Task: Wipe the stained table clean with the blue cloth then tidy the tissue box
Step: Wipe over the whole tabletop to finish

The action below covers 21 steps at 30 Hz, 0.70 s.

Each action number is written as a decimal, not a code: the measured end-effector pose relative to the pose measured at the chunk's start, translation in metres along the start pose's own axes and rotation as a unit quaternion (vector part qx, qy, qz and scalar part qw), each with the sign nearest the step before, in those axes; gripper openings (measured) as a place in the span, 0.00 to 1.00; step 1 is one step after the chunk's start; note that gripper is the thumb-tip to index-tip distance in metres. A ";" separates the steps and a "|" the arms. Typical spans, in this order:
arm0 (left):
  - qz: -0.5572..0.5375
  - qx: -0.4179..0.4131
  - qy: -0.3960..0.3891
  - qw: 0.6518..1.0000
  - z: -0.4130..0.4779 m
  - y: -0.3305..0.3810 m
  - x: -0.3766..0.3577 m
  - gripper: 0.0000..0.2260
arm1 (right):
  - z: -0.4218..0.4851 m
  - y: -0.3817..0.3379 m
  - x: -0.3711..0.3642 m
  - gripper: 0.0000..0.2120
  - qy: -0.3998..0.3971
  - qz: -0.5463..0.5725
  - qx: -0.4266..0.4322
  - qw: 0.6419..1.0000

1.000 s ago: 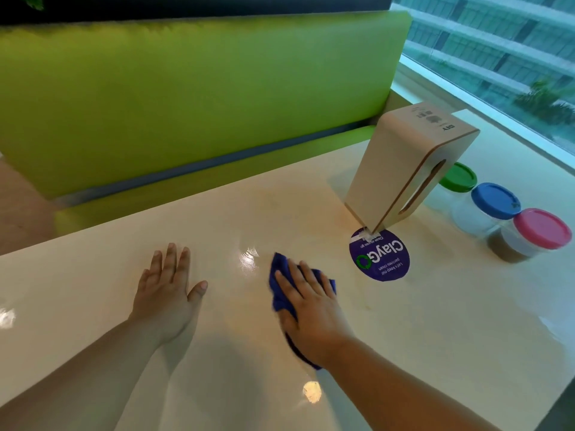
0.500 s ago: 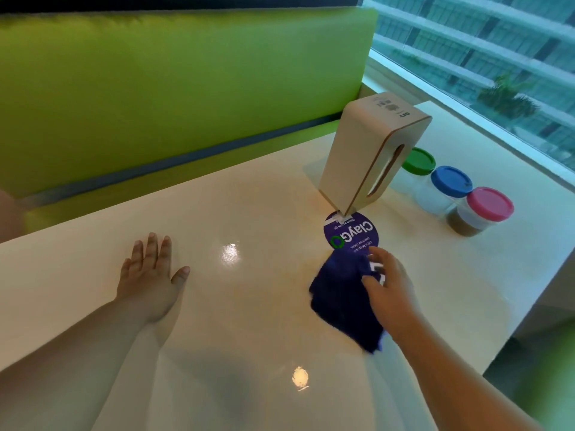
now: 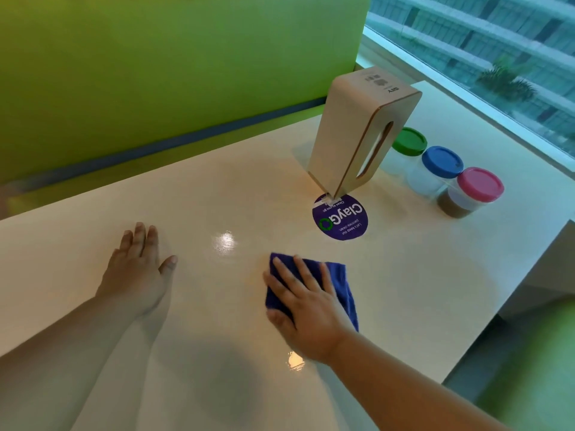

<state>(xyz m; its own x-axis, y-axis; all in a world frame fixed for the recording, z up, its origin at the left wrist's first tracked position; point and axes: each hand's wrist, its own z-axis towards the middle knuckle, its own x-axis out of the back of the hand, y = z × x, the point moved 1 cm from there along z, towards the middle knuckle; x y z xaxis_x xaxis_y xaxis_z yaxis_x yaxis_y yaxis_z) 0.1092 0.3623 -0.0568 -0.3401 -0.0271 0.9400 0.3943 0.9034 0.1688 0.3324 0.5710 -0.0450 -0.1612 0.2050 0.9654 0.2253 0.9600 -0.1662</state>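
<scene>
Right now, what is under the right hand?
The blue cloth, flat on the table. Its edges show past the right hand; the tabletop beneath the cloth is hidden, so any stain there cannot be seen.

Both forearms reach forward, well apart. The left hand (image 3: 137, 272) lies flat, fingers together, thumb out; the right hand (image 3: 306, 309) lies palm-down, fingers spread straight.

Round purple sticker (image 3: 340, 217) on the table (image 3: 217, 197), far right of centre, printed upside-down to the viewer: "ClayGo", "Clean as you go", "Let's keep our … clean" (one word illegible). Tissue box (image 3: 348, 135), top face: small letters, apparently "DIY"; adjacent marks unreadable.
</scene>
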 end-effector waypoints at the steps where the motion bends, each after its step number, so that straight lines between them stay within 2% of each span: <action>1: 0.001 0.000 -0.005 1.000 0.000 -0.001 0.000 0.31 | -0.009 0.008 0.000 0.29 0.001 -0.007 -0.014 1.000; 5: -0.004 0.004 -0.013 1.000 0.001 0.000 -0.002 0.31 | 0.002 0.045 0.007 0.29 -0.008 -0.004 -0.181 0.983; 8: -0.011 0.007 -0.015 1.000 0.002 0.000 -0.003 0.30 | 0.045 0.033 0.010 0.29 0.012 0.006 -0.207 0.978; 10: -0.006 0.006 -0.019 1.000 0.003 -0.001 -0.004 0.31 | 0.074 0.009 0.010 0.29 0.026 0.014 -0.180 0.983; 13: -0.004 0.007 -0.026 1.000 0.003 -0.002 -0.004 0.31 | 0.089 -0.040 0.006 0.29 0.011 0.006 -0.065 0.998; 17: -0.006 0.007 -0.026 1.000 0.003 -0.002 -0.002 0.31 | 0.031 -0.072 -0.009 0.29 -0.019 -0.006 0.088 0.996; 19: -0.011 0.006 -0.022 1.000 0.003 -0.002 -0.002 0.31 | 0.001 -0.054 -0.018 0.27 0.009 -0.025 0.094 0.995; 21: -0.015 0.004 -0.023 1.000 0.003 -0.003 -0.002 0.31 | -0.018 -0.020 -0.019 0.26 0.033 -0.041 0.026 0.998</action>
<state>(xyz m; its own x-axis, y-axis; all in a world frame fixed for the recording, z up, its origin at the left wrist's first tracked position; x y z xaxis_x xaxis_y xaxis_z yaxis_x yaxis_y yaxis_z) 0.1063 0.3610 -0.0597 -0.3901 -0.0352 0.9201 0.3769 0.9056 0.1945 0.3482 0.5449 -0.0562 -0.1121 0.1143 0.9871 0.1626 0.9821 -0.0952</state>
